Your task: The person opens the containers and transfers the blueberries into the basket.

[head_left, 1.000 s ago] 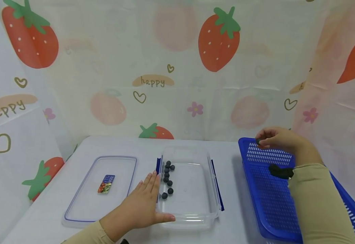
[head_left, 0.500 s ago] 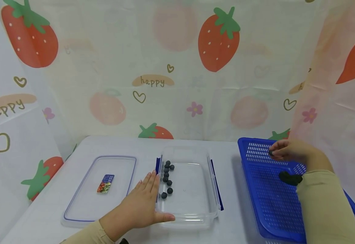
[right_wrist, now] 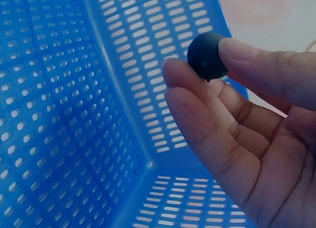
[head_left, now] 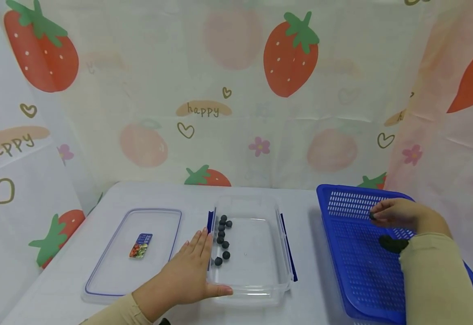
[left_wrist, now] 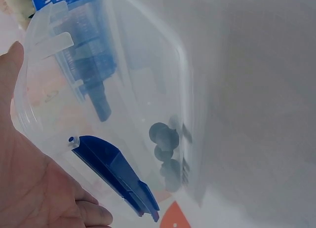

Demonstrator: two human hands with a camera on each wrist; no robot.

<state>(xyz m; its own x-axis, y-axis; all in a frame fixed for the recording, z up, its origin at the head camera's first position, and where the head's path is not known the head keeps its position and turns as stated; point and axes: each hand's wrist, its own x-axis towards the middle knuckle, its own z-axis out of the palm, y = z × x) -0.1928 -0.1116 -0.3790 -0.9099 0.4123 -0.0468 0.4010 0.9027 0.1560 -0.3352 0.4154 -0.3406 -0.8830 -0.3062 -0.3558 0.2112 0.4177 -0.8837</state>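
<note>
My right hand (head_left: 399, 214) is over the far end of the blue basket (head_left: 350, 311). Between thumb and fingertips it pinches a small dark blueberry-like ball (right_wrist: 207, 55), which has a tiny nub on its underside. My left hand (head_left: 183, 273) rests with straight fingers along the left side of the clear plastic box (head_left: 256, 266), its thumb near the front rim. Inside that box, several similar dark balls (head_left: 221, 234) lie in an uneven line by the left wall. A blue side latch (left_wrist: 116, 171) hangs close to the left hand.
A clear lid (head_left: 110, 280) with a blue seal and a printed label (head_left: 140, 246) lies on the white table (head_left: 301, 253) to the left. The blue latch (head_left: 289, 248) on the box's right side hangs down. A strawberry-print cloth (head_left: 240, 149) stands behind the table.
My right hand has moved right and down over the basket, with the dark ball still pinched. My left hand, the box and the balls inside it stay in place.
</note>
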